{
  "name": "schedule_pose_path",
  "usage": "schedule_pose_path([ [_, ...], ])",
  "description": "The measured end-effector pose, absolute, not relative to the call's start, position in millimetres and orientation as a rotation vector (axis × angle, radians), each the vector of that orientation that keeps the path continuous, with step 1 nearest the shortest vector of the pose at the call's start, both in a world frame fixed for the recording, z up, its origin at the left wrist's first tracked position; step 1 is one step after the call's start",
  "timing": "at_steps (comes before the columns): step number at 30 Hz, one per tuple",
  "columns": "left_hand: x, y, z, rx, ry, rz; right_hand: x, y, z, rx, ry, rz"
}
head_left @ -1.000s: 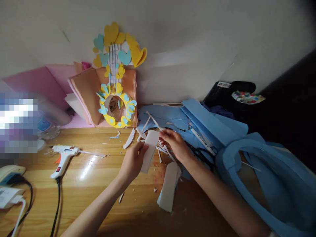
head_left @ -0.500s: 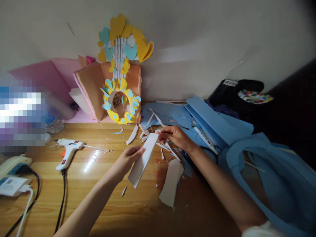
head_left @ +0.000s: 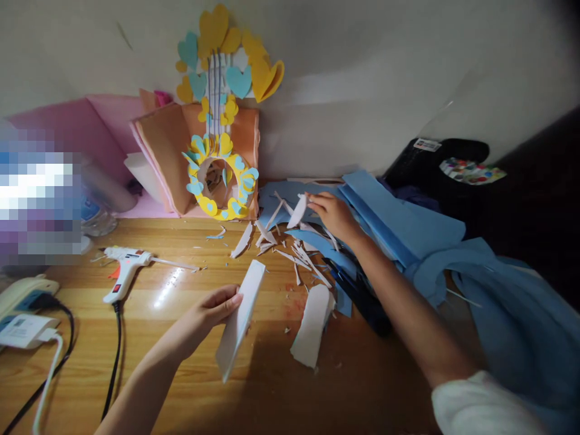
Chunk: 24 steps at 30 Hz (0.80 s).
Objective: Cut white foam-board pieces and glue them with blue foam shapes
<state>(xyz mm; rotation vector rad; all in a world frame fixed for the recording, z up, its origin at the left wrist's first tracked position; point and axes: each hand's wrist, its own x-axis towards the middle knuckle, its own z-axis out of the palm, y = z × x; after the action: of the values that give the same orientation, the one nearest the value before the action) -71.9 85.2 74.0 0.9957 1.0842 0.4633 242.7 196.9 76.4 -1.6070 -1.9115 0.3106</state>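
My left hand (head_left: 222, 304) pinches a long white strip (head_left: 242, 320), which looks like foam board or thick card, above the table front. Farther back, my right hand (head_left: 334, 212) is closed with its fingertips on a small curved white scrap (head_left: 297, 211). Beneath that scrap lie thin white offcuts (head_left: 312, 263) in a loose pile. A wider white piece (head_left: 312, 326) with a rounded top and ragged lower edge rests on the table between my arms. Dark-handled scissors (head_left: 357, 296) lie partly under my right forearm.
A white glue gun (head_left: 129, 272) with its cord lies at left, near a power strip (head_left: 27, 296). A guitar-shaped piece with yellow and blue hearts (head_left: 217, 214) leans against an orange foam box (head_left: 170, 163). Blue sheets (head_left: 403, 217) cover the right side.
My right hand has moved back and right, away from the strip, with the small scrap in its fingers. My left hand has lowered toward me with the strip. The scissors are now uncovered.
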Motion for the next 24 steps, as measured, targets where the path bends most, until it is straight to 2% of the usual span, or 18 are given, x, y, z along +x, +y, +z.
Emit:
schedule_pose_path([
  [4,-58,79,67,1.137,1.146,0.536,243,182,76,-1.799,-2.023,0.309],
  [10,-45,60,50,1.343,1.317,0.717,290,124,88,-2.222,-1.795,0.082],
  [13,-40,55,43,1.325,1.334,0.74,319,100,83,-2.384,-1.775,0.128],
  [18,-35,56,38,1.315,1.33,0.78,336,68,60,-2.486,-1.838,0.273],
  [24,-35,55,40,1.276,1.277,0.801,319,55,36,-2.529,-1.864,0.206],
])
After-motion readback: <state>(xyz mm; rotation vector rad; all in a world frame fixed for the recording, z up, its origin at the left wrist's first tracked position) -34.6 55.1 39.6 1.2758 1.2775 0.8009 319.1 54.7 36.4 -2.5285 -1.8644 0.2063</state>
